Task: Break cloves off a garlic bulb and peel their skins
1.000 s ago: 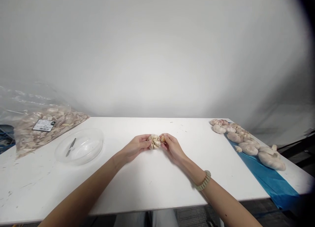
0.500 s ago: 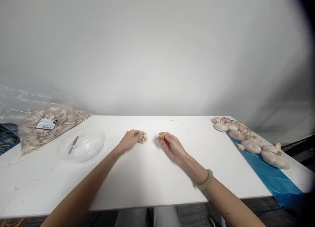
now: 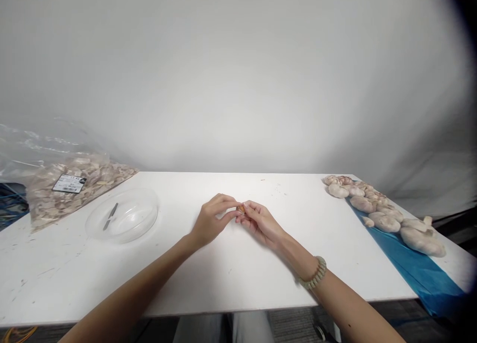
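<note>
Above the middle of the white table [image 3: 283, 273], my two hands meet at a small yellowish-brown garlic clove [image 3: 241, 209]. My right hand [image 3: 261, 224] pinches it between thumb and fingers from the right. From the left, my left hand [image 3: 213, 221] reaches across with thumb and forefinger closed at the same clove. Both hands' fingertips touch or nearly touch each other, and they cover part of the clove. The garlic bulb seen earlier near my left hand does not show now; whether the hand hides it I cannot tell.
On the left stand a clear bowl [image 3: 143, 224] with a small knife [image 3: 111, 216] in it and a labelled plastic bag [image 3: 93, 176] of garlic pieces or skins. Several garlic bulbs [image 3: 383, 222] lie along a blue sheet [image 3: 413, 263] at right. Skin bits dot the table.
My left hand has left the spot where it touched a garlic bulb and moved right to the clove in my right hand. The bulb is no longer visible. My right hand stays almost in place.
</note>
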A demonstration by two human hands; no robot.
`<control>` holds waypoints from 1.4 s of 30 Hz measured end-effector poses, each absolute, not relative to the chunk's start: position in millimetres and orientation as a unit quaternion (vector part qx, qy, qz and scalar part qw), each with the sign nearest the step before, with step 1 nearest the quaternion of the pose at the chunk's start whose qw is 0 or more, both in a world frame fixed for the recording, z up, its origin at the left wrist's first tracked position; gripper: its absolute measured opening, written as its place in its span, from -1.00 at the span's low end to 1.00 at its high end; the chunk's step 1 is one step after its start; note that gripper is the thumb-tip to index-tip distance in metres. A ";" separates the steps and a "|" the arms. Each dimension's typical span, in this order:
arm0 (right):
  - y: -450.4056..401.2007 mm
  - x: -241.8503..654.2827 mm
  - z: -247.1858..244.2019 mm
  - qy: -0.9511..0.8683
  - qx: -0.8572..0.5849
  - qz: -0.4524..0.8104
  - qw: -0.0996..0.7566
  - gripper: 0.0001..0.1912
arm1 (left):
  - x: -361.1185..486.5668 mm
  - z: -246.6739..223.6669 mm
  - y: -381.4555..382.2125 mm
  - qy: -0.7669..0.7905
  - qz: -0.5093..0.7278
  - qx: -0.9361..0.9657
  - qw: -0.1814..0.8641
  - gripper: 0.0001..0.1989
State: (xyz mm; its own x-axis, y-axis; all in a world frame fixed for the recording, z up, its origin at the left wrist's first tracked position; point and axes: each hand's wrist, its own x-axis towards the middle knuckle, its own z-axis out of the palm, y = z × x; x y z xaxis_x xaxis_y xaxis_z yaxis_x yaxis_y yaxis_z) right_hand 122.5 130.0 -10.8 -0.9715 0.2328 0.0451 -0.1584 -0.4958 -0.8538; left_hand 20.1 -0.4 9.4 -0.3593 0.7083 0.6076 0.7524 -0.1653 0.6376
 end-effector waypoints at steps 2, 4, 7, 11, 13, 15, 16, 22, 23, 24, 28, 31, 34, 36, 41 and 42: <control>129.3 123.0 -10.5 -0.493 -0.028 0.863 0.109 -0.78 | 23.0 8.6 -1.0 -0.630 -0.525 -0.571 0.036 -0.85; 128.7 123.3 -9.5 -0.494 -0.025 0.863 0.108 -0.77 | 22.4 6.3 -1.2 -0.624 -0.537 -0.566 0.043 -0.87; 127.9 123.8 -7.4 -0.498 -0.034 0.859 0.110 -0.76 | 20.7 4.4 -0.9 -0.626 -0.553 -0.548 0.038 -0.91; 127.6 124.5 -6.4 -0.511 -0.039 0.851 0.115 -0.74 | 21.9 7.9 -1.1 -0.629 -0.577 -0.522 0.015 -0.94; 127.9 124.8 -7.1 -0.521 -0.033 0.845 0.119 -0.73 | 22.6 11.3 -1.7 -0.630 -0.580 -0.516 0.000 -0.94; 128.2 125.2 -7.9 -0.535 -0.028 0.836 0.122 -0.74 | 22.5 14.9 -2.5 -0.634 -0.571 -0.520 -0.023 -0.95; 128.3 125.4 -8.1 -0.542 -0.028 0.831 0.124 -0.74 | 22.2 16.6 -3.0 -0.636 -0.565 -0.525 -0.036 -0.95; 127.3 127.2 -7.7 -0.567 -0.035 0.812 0.134 -0.76 | 20.0 21.8 -4.8 -0.639 -0.536 -0.546 -0.076 -0.91; 127.1 127.6 -7.6 -0.570 -0.034 0.810 0.136 -0.76 | 19.8 21.8 -4.9 -0.642 -0.530 -0.549 -0.078 -0.91; 126.9 127.9 -7.5 -0.572 -0.035 0.808 0.137 -0.76 | 19.7 21.7 -4.9 -0.644 -0.525 -0.551 -0.080 -0.90; 126.1 129.6 -7.2 -0.576 -0.036 0.805 0.138 -0.74 | 20.2 20.9 -4.9 -0.650 -0.506 -0.561 -0.083 -0.87; 125.6 130.7 -6.7 -0.570 -0.033 0.810 0.134 -0.74 | 21.6 20.9 -5.0 -0.651 -0.489 -0.575 -0.072 -0.84; 125.0 131.1 -6.6 -0.558 -0.038 0.819 0.130 -0.74 | 22.4 20.3 -4.7 -0.650 -0.480 -0.586 -0.058 -0.82; 124.6 130.7 -7.1 -0.546 -0.041 0.827 0.125 -0.74 | 22.1 18.1 -3.9 -0.645 -0.480 -0.593 -0.043 -0.83; 121.4 128.7 -8.2 -0.481 -0.030 0.866 0.134 -0.79 | 19.1 7.1 0.8 -0.613 -0.484 -0.620 0.073 -0.85; 120.4 128.3 -7.9 -0.470 -0.031 0.871 0.136 -0.81 | 18.4 5.1 1.7 -0.605 -0.481 -0.626 0.099 -0.85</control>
